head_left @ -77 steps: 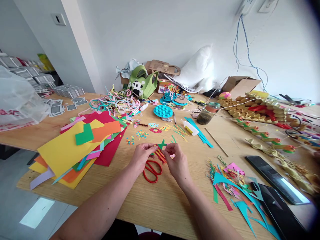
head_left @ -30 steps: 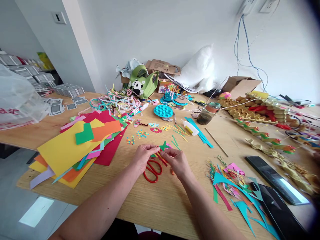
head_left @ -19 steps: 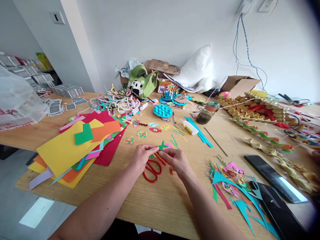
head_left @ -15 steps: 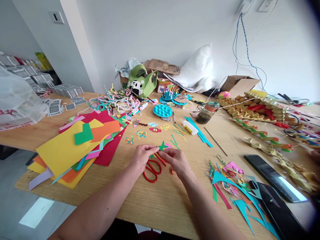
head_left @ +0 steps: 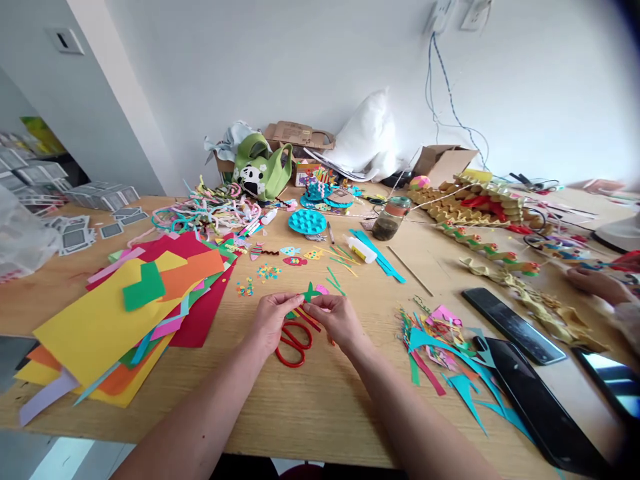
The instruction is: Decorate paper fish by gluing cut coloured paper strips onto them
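Observation:
Between the fingertips of both hands is a small green paper cutout (head_left: 311, 292). My left hand (head_left: 271, 318) pinches its left side, and my right hand (head_left: 334, 317) pinches it from the right. Just below the hands, red-handled scissors (head_left: 295, 345) lie on the table, their blades mostly hidden. Thin red and yellow paper strips (head_left: 309, 320) show under my fingers. A pink paper piece (head_left: 323, 289) lies right behind the cutout. Beyond it are paper fish (head_left: 295, 261) and confetti-like paper dots (head_left: 269, 271).
Coloured paper sheets (head_left: 85, 313) are stacked at left. A glue bottle (head_left: 362, 249), a glass jar (head_left: 391, 219) and a blue round palette (head_left: 307, 223) stand farther back. Paper scraps (head_left: 445, 340) and phones (head_left: 513, 323) lie at right. Another person's hand (head_left: 600, 285) is at the far right.
The view has turned to the right, so things appear shifted left. Another person's hand and a further phone now show at right. My hands keep their pinch on the green cutout.

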Tool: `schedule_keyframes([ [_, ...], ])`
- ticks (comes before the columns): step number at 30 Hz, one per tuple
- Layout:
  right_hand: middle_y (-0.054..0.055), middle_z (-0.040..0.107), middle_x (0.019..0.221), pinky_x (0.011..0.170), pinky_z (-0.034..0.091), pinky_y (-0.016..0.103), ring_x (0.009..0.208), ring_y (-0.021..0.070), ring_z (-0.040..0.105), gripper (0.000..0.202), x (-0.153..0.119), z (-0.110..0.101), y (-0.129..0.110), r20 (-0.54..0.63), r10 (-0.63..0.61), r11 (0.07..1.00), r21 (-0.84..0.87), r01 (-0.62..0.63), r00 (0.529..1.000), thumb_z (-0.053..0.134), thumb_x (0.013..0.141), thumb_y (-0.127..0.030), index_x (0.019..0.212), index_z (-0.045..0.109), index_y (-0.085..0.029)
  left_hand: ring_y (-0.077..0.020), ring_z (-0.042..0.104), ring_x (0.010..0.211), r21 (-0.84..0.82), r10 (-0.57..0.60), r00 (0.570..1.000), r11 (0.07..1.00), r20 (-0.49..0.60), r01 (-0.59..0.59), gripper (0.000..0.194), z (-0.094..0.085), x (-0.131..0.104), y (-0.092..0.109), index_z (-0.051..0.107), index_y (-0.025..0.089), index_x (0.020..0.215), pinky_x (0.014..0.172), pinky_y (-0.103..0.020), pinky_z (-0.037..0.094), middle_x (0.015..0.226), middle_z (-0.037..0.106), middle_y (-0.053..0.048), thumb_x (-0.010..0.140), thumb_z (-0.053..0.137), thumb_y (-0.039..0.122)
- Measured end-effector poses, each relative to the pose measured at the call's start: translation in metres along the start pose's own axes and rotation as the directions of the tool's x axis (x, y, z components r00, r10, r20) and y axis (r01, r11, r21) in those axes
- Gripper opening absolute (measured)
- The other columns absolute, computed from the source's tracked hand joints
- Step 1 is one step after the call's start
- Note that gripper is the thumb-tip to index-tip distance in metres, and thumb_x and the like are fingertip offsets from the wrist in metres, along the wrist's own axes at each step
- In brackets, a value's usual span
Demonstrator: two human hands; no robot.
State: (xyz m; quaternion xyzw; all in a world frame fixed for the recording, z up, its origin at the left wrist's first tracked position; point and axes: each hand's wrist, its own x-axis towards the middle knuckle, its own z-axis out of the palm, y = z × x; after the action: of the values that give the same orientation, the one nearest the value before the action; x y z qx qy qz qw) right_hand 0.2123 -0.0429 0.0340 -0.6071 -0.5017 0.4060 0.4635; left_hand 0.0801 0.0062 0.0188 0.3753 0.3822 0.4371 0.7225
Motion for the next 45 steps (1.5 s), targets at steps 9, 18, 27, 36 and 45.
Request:
schedule_keyframes([
  [9,0.007,0.072,0.074,0.064,0.046,0.029,0.069,0.0188,0.064,0.028,0.03,-0.065,0.024,-0.348,-0.081,0.986,-0.162,0.025,0.934,0.064,0.074,-0.042,0.076,0.072,-0.015,-0.0144,0.063,0.065,-0.124,-0.045,0.993,0.992,-0.107,0.031,0.029,-0.008,0.006,0.015,0.074,0.015,0.065,0.055,-0.022,0.045,0.069,0.073,-0.006,0.043,0.088,0.025],
  [18,0.008,0.072,0.087,0.069,0.04,0.032,0.086,0.0238,0.064,0.009,0.03,-0.078,0.042,-0.151,0.084,0.543,-0.822,-0.173,0.985,0.064,0.078,-0.027,0.078,0.068,-0.019,-0.0133,0.062,0.059,-0.124,-0.034,0.991,0.992,-0.132,0.017,0.027,-0.01,0.008,0.011,0.073,0.015,0.063,0.05,-0.023,0.043,0.065,0.071,-0.004,0.043,0.088,0.025],
  [27,0.012,0.07,0.107,0.079,0.04,0.033,0.106,0.0257,0.062,0.017,0.028,-0.073,0.038,-0.073,0.232,0.38,-0.911,-0.159,0.97,0.051,0.088,-0.023,0.093,0.066,-0.018,-0.0126,0.06,0.06,-0.062,0.019,0.987,0.998,-0.161,-0.029,0.032,-0.01,0.01,0.009,0.074,0.014,0.064,0.048,-0.021,0.043,0.066,0.071,-0.005,0.041,0.089,0.031],
  [36,0.014,0.068,0.11,0.08,0.041,0.034,0.106,0.0257,0.062,0.02,0.025,-0.07,0.035,-0.05,0.247,0.35,-0.927,-0.138,0.968,0.047,0.09,-0.02,0.099,0.064,-0.015,-0.013,0.062,0.06,-0.082,-0.004,0.988,0.997,-0.155,-0.009,0.032,-0.01,0.009,0.01,0.075,0.014,0.068,0.049,-0.021,0.044,0.069,0.072,-0.005,0.042,0.087,0.027],
  [45,0.019,0.067,0.111,0.083,0.043,0.036,0.108,0.0282,0.061,0.025,0.019,-0.067,0.029,-0.028,0.217,0.246,-0.966,-0.083,0.976,0.045,0.09,-0.018,0.104,0.064,-0.011,-0.0136,0.063,0.061,-0.131,-0.004,0.991,0.991,-0.134,-0.013,0.029,-0.01,0.009,0.011,0.075,0.013,0.069,0.049,-0.021,0.046,0.071,0.073,-0.007,0.045,0.087,0.025],
])
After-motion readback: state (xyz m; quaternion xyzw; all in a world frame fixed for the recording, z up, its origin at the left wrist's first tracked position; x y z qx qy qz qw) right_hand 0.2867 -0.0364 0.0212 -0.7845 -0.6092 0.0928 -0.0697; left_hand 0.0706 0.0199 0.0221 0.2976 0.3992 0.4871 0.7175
